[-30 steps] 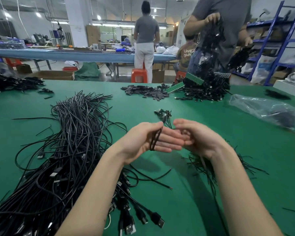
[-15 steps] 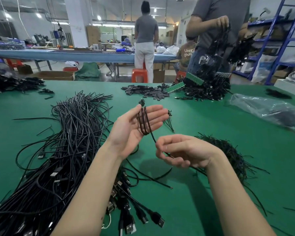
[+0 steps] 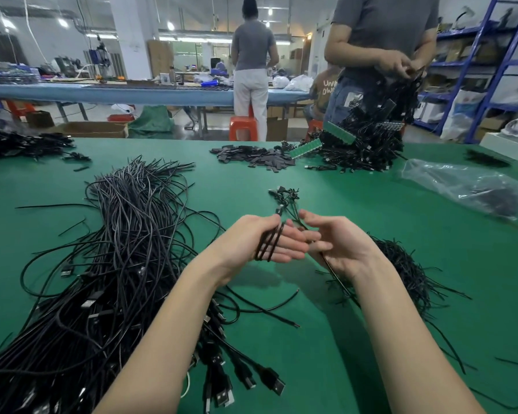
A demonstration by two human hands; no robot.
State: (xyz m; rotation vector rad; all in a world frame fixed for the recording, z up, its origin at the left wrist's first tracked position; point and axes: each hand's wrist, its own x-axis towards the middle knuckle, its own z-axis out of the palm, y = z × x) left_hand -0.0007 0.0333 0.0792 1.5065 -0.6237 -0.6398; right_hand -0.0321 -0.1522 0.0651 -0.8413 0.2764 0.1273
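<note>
The black cable [image 3: 268,245] is wound in several loops around the nearly straight fingers [image 3: 290,249] of the left hand [image 3: 243,246]. The loops are pressed against the forefinger by the thumb, and the plug end is seen sticking up just above it. This hand is held above the tabletop [image 3: 311,348], with its palm turned towards the right hand [image 3: 341,249]. The loose tail of the cable is led from the loops across to the right hand, where it is held by loosely curled fingers [image 3: 317,234]. The tail is seen leaving the heel of that hand and dropping towards the tabletop. The fingertips of the two hands are brought almost together.

Just beyond the fingers, a small bundle of tied cables [image 3: 284,195] is laid on the tabletop. To the left of the fingers a large heap of loose cables [image 3: 123,258] is spread out, and its USB plugs [image 3: 269,380] are gathered nearer than the fingers, beside the left forearm. Below and to the right of the right fingers a pile of thin black ties [image 3: 401,264] is found. Far beyond the fingers flat black pieces [image 3: 251,158] are scattered, and far to their right a clear plastic bag [image 3: 467,186] is laid.
</note>
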